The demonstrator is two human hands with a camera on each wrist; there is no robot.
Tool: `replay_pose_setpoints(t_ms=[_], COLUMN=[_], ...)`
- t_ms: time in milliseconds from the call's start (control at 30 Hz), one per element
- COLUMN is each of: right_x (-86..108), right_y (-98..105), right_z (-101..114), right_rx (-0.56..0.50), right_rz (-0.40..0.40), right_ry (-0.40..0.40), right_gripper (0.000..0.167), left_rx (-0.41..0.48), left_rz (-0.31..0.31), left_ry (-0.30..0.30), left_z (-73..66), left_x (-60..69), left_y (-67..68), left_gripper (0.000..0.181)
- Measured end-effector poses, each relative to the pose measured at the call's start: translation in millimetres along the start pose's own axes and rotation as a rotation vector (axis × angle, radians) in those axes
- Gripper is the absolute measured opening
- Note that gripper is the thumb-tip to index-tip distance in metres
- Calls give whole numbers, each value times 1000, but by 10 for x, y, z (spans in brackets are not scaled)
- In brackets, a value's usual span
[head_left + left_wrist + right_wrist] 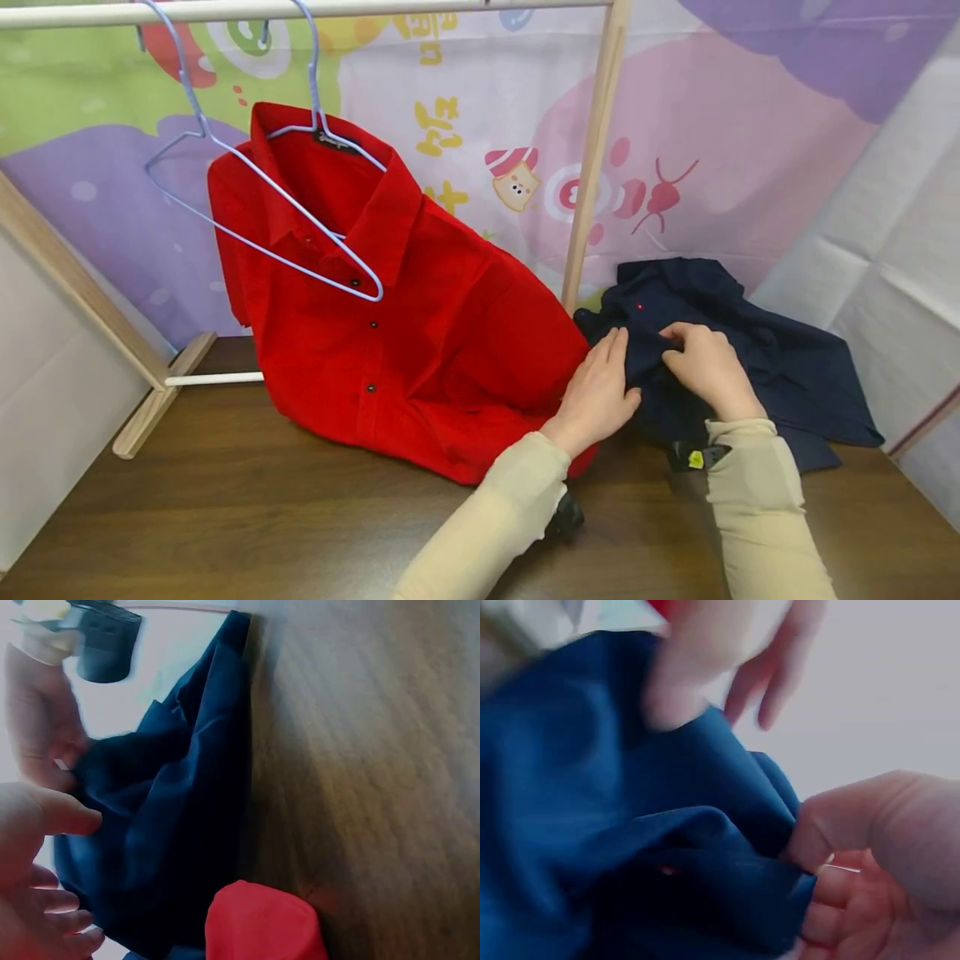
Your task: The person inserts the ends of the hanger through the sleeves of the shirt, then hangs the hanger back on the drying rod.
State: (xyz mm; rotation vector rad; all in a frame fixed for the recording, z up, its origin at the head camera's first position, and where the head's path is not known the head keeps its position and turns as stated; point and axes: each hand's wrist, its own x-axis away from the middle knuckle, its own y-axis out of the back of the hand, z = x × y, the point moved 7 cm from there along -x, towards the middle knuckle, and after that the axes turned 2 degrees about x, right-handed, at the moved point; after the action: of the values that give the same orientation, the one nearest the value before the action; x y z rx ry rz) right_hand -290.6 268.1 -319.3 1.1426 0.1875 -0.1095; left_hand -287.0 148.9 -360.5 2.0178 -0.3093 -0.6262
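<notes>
A dark navy garment [802, 375] lies crumpled on the table's right side; its exact kind is hard to tell. My right hand [708, 367] pinches an edge of its cloth between thumb and fingers, as the right wrist view shows with the folded fabric [727, 892]. Beside it, my left hand [596, 400] has its fingers straight, over the garment's left part and next to the red shirt. In the left wrist view the left thumb [71, 814] stands apart from the fingers. The red button shirt [322, 350] hangs on a light blue hanger [312, 75] at centre left.
A bare light blue hanger [187, 83] hangs in front of the red shirt from the white rail [420, 7]. Wooden posts [595, 158] carry the rail. A printed cloth [510, 100] covers the back, above the brown wooden table [225, 517].
</notes>
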Motion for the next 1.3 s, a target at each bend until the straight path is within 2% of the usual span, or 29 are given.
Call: replay_pose_setpoints(t_ms=[333,433,567,767,1000,1167,1300], right_x=[183,245,312,448,622,699,747], right_y=[255,322,396,515,593,643,678], right_z=[435,533,639,802,1023,1119,1166], right_rx=[25,20,-2,-45,-93,-135,-216], right_rz=[45,35,10,-73,-165,-200,-186], right_ry=[99,133,169,232,310,332,330], right_gripper=[26,24,21,16,18,18,22], left_rx=[27,53,100,200,325,379,445], left_rz=[18,20,0,-78,-220,-290,-324], left_ry=[25,38,10,-59,-175,-200,-205], left_z=[5,-13,-68,-160,-234,-212,-183], left_x=[43,59,72,112,228,275,307], left_y=[-37,-28,27,180,418,595,725], left_gripper=[78,75,67,53,48,36,26])
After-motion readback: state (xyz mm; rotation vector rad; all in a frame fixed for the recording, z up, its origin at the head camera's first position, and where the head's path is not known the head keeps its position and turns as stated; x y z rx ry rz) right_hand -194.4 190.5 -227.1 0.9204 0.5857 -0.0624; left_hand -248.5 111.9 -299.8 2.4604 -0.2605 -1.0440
